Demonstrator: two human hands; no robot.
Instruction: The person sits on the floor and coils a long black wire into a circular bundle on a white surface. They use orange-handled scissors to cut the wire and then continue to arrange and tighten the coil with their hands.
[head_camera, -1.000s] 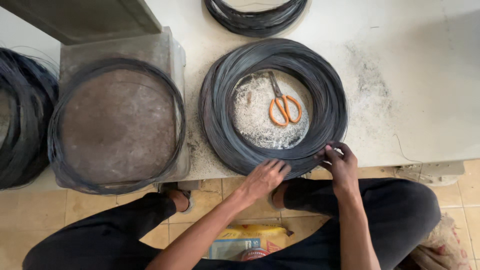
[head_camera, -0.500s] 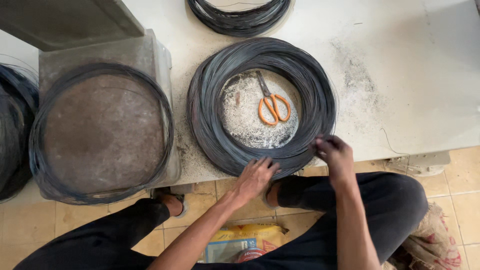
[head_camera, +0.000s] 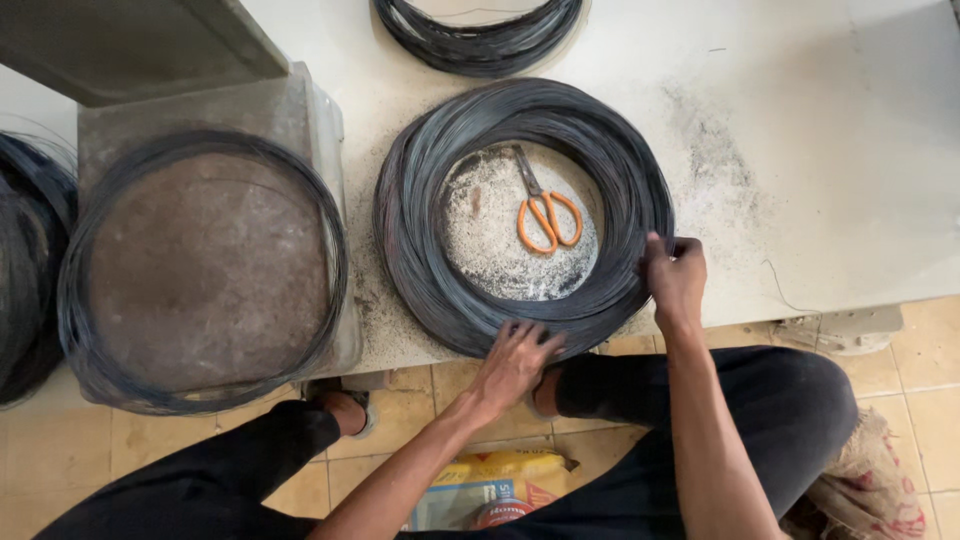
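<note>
the white, dusty tabletop (head_camera: 800, 150) carries the large dark wire coil (head_camera: 420, 200), which lies flat at its near edge. since a second ago the right hand (head_camera: 676, 280) has slid from the coil's near rim up its right side, so the work has moved along the bundle. that grip is closed around strands there. the left hand (head_camera: 515, 360) rests open, fingers spread, on the coil's near rim. orange-handled scissors (head_camera: 545, 215) lie inside the coil.

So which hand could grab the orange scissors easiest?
Probably the right hand. It grips the wire coil at its right edge, closer to the scissors lying inside. The left hand rests flat on the near rim, farther away.
</note>
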